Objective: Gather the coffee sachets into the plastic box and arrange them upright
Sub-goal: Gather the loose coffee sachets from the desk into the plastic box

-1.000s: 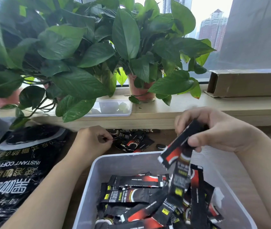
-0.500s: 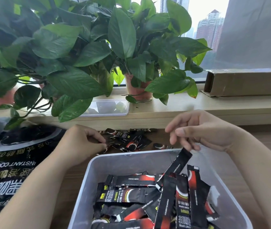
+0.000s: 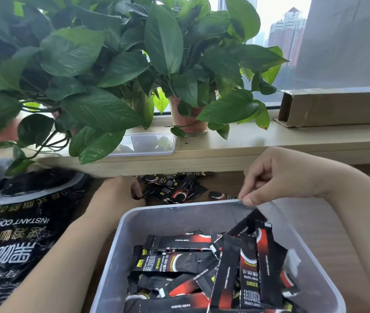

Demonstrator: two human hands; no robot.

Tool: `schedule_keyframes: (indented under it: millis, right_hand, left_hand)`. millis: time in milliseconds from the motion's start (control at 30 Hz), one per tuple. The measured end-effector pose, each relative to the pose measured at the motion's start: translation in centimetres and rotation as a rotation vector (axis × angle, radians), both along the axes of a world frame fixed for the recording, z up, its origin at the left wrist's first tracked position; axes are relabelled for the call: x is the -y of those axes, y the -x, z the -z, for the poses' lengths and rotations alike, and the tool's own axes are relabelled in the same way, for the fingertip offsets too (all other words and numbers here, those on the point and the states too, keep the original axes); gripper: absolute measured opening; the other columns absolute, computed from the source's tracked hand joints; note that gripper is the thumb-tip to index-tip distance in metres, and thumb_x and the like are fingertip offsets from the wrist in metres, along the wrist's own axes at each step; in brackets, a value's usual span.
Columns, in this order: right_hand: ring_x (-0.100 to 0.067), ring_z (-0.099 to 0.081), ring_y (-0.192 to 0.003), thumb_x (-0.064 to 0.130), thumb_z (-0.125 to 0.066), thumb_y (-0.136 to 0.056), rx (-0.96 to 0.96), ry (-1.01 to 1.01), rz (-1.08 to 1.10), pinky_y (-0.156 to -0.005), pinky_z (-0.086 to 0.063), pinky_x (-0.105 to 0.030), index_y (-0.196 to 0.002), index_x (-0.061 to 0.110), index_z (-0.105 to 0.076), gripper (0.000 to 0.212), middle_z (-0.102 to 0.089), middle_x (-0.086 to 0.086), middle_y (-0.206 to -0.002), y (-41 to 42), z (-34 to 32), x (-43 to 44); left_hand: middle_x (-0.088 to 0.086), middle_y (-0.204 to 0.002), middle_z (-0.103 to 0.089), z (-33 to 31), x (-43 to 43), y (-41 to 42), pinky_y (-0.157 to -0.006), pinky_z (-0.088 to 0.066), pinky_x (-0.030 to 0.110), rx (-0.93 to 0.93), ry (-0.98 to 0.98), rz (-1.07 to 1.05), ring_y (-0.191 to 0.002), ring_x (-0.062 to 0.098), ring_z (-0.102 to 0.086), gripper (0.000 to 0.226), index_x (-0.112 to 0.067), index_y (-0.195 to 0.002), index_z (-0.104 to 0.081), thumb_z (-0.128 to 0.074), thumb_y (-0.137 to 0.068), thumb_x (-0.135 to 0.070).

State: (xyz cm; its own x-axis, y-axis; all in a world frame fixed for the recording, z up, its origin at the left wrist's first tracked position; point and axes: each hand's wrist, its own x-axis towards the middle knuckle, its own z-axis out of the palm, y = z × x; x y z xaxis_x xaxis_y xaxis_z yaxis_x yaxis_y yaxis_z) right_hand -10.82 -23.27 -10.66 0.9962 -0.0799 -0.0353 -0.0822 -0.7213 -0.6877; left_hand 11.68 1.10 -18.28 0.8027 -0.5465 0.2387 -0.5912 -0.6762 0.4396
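A translucent plastic box stands at the bottom centre. Several black-and-red coffee sachets lie flat in it, and others lean upright against its right side. Behind the box, more loose sachets lie on the wooden table. My left hand reaches past the box's left corner, and its curled fingers pinch the end of one loose sachet. My right hand hovers over the far right rim with fingertips pinched together. Nothing shows between them, and a leaning sachet stands just below.
A large black instant coffee bag lies on the left. On the window sill behind stand leafy potted plants, a clear plastic lid and a long cardboard box. Leaves hang over the table's left rear.
My right hand lowered a sachet into the box's right side and let it go. It now stands leaning there. My left hand moved slightly forward onto the loose sachets.
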Motion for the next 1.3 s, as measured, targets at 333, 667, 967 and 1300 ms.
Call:
schedule_keyframes:
  millis: [333, 667, 967, 1300]
  right_hand:
    - [-0.007, -0.054, -0.065, 0.044, -0.086, -0.065, -0.014, -0.032, 0.019, -0.063, -0.045, -0.021, -0.093, 0.026, -0.075, 0.036, -0.068, 0.009, -0.077, -0.6, 0.8, 0.1]
    - [0.002, -0.050, -0.054, 0.042, -0.089, -0.066, 0.007, 0.219, 0.300, -0.057, -0.042, -0.013, -0.081, 0.028, -0.078, 0.023, -0.071, 0.009, -0.076, -2.7, 5.8, 3.0]
    - [0.006, -0.051, -0.047, 0.030, -0.086, -0.069, 0.034, 0.294, 0.342, -0.050, -0.040, -0.008, -0.075, 0.022, -0.076, 0.014, -0.058, 0.013, -0.055, -3.2, 6.3, 3.0]
    - [0.007, -0.056, -0.051, 0.031, -0.084, -0.072, 0.041, 0.257, 0.376, -0.053, -0.043, -0.009, -0.075, 0.023, -0.076, 0.012, -0.068, 0.011, -0.065, -3.1, 5.9, 3.1]
  left_hand:
    - [-0.009, -0.067, -0.066, -0.4, -0.2, -0.1, -0.062, -0.045, 0.027, -0.027, 0.001, 0.002, -0.074, 0.015, -0.062, 0.016, -0.024, -0.062, -0.065, -0.079, -0.062, -0.016]
    - [-0.009, -0.074, -0.068, -0.7, -0.7, -0.4, -0.064, -0.047, 0.028, -0.008, -0.083, -0.019, -0.078, 0.012, -0.061, 0.019, -0.028, -0.062, -0.068, -0.084, -0.070, -0.034]
    - [-0.007, -0.061, -0.066, -2.1, -1.7, 0.5, -0.054, -0.045, 0.025, 0.076, -0.090, 0.037, -0.065, 0.011, -0.061, 0.014, -0.022, -0.056, -0.066, -0.079, -0.061, -0.023]
    - [0.007, -0.085, -0.078, -7.4, -4.1, 5.8, -0.067, -0.056, 0.019, -0.368, 0.443, 0.633, -0.073, 0.014, -0.073, 0.017, -0.010, -0.071, -0.076, -0.089, -0.062, -0.017]
